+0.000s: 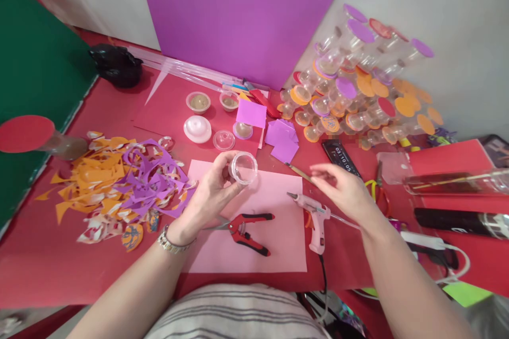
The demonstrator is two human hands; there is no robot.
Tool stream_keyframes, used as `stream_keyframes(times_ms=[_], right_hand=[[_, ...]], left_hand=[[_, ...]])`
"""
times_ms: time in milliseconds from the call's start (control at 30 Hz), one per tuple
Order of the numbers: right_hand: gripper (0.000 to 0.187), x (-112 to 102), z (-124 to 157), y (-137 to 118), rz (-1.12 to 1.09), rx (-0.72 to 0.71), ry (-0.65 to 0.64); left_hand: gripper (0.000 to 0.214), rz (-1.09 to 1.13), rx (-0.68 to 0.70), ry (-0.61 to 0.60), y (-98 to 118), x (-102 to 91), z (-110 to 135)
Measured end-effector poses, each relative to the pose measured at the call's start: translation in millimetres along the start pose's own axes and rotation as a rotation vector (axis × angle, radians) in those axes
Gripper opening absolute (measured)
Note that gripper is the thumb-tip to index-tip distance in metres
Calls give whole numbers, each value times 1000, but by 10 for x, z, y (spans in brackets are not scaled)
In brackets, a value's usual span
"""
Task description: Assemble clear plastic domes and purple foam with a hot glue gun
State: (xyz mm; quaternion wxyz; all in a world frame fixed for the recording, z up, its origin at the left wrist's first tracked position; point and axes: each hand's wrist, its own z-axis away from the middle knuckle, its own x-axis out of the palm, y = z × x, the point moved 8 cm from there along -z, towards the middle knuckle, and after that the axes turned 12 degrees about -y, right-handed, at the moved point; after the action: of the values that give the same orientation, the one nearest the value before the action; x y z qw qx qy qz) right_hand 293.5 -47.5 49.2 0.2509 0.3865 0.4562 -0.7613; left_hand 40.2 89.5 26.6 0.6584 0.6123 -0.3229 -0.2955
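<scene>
My left hand (212, 190) is closed round a small clear plastic cup (244, 168), held above a pink paper sheet (278, 243). My right hand (342, 186) hovers with its fingers loosely spread and nothing in them, just above a pink glue gun (316, 217) that lies on the sheet's right edge. Red-handled pliers (248, 230) lie on the sheet below my left hand. A thin brush (299, 171) lies near my right fingertips.
Orange and purple paper scraps (123, 180) are heaped at the left. Small cups and lids (207, 116) and purple squares (282, 140) sit behind. A stack of capped clear cups (358, 95) fills the back right. A phone (341, 157), tubes and cables lie at the right.
</scene>
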Motion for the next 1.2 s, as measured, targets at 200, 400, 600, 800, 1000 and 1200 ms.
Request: stream_keyframes(times_ms=[200,400,600,800,1000,1200], right_hand=[[52,187,-792,-108,328,-73,3],[51,335,-907,-79,390,-51,-29],[42,289,-928,-55,387,-60,-41],[26,144,-822,-140,362,-107,44],[29,-219,-481,-271,258,-141,273],[40,-221,-111,-291,44,-126,312]], left_hand=[[32,-30,-8,2,23,-16,1],[32,51,-10,-37,-49,-10,-15],[35,53,-17,-47,-46,-8,-6],[34,-50,-16,-54,-62,28,4],[35,-187,38,-168,-89,243,31],[36,-323,-36,-326,-117,501,62]])
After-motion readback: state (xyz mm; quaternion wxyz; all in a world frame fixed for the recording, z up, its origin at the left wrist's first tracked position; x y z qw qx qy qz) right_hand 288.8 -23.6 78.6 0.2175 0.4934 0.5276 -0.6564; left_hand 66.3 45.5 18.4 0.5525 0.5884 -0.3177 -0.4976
